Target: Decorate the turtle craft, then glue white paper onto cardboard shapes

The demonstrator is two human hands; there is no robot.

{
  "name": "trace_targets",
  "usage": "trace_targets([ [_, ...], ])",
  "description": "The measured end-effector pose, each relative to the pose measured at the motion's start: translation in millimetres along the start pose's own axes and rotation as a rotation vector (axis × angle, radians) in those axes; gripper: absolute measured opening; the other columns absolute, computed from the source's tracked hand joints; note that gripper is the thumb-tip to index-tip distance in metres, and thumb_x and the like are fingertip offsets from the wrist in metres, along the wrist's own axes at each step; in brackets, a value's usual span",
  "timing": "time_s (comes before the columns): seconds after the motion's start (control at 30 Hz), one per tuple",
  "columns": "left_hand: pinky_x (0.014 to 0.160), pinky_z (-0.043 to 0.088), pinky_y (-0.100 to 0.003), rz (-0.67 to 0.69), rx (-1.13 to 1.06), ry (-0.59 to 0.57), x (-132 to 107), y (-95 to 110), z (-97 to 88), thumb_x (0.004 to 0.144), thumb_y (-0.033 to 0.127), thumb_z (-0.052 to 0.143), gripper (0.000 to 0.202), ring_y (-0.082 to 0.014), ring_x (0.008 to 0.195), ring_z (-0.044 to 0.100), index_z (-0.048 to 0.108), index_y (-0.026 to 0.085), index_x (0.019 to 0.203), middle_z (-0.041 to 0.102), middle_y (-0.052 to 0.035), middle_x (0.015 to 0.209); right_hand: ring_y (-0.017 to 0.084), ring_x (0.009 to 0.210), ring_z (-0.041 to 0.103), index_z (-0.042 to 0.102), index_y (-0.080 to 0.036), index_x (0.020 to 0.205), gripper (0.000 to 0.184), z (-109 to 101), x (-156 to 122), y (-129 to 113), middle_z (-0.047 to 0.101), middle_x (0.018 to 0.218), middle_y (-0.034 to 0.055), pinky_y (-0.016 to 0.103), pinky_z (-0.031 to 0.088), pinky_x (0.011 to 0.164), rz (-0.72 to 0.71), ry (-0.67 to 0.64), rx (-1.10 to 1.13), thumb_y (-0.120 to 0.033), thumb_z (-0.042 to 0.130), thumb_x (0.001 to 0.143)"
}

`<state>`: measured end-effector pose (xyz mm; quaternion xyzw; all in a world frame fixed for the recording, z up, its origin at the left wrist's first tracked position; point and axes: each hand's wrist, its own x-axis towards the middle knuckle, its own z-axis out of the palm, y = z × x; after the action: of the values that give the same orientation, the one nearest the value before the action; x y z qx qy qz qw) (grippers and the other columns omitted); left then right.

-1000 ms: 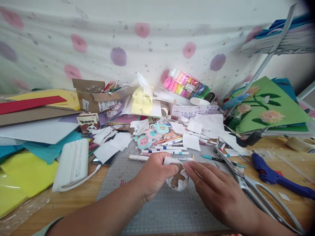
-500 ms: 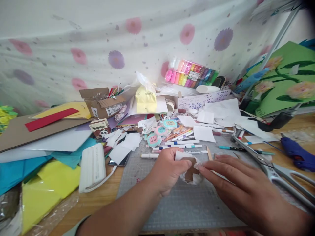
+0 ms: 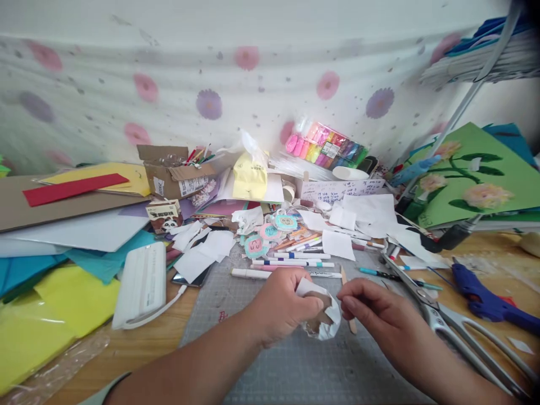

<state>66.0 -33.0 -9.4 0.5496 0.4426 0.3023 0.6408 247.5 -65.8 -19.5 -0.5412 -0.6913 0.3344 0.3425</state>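
My left hand [image 3: 287,306] grips a small rounded piece of brown cardboard wrapped in white paper [image 3: 331,323], thumb on top. The paper folds over the cardboard's edge in crumpled flaps, leaving brown showing in the middle. Just right of it is my right hand [image 3: 371,309], thumb and fingertips pinched together; whatever may be between them is too small to make out. A wooden craft stick [image 3: 352,325] lies between the two hands on the grey cutting mat [image 3: 295,371]. Beyond the hands lie several markers [image 3: 295,263] and small painted paper cutouts with faces [image 3: 254,246].
Large scissors [image 3: 434,312] and a blue glue gun [image 3: 481,292] lie at right. A white power bank [image 3: 143,281] with a cable sits at left by coloured sheets [image 3: 84,298]. Behind are a cardboard box [image 3: 169,177], a colourful clay pack [image 3: 329,146] and paper scraps [image 3: 213,247].
My right hand has let go of the paper's edge and drawn slightly away, fingers now pinched. More of the paper lies folded over the cardboard. The view has shifted.
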Motion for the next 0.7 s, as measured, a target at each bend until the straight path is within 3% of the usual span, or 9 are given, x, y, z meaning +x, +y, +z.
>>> trace_targets([
  [0.4,0.045,0.029,-0.02,0.043,0.005,0.01,2.7,-1.2,-3.3,0.06,0.016,0.059,0.014,-0.0083,0.049,0.043,0.045,0.018,0.06,0.046,0.0057,0.054,0.016,0.059,0.051,0.05,-0.022,0.071,0.019,-8.1,-8.3,13.1,0.052,0.063,0.0005,0.028,0.044,0.054,-0.003,-0.094,-0.062,-0.033,0.042,0.084],
  [0.6,0.053,0.037,-0.022,0.055,-0.033,-0.002,3.9,0.1,-6.1,0.062,0.019,0.061,0.011,-0.0105,0.055,0.049,0.05,0.017,0.065,0.051,0.0041,0.059,0.016,0.057,0.052,0.052,-0.022,0.07,0.009,-17.9,-10.2,8.1,0.053,0.061,-0.0006,0.027,0.043,0.054,0.002,-0.048,0.001,-0.025,0.047,0.077],
  [0.7,0.055,0.037,-0.023,0.031,-0.011,0.04,5.8,0.0,-8.0,0.064,0.02,0.061,0.011,-0.0113,0.056,0.05,0.054,0.016,0.073,0.054,0.0034,0.061,0.017,0.066,0.055,0.053,-0.022,0.064,0.013,-27.8,-14.7,1.3,0.056,0.067,0.001,0.029,0.044,0.062,-0.049,-0.083,0.05,-0.017,0.046,0.073],
])
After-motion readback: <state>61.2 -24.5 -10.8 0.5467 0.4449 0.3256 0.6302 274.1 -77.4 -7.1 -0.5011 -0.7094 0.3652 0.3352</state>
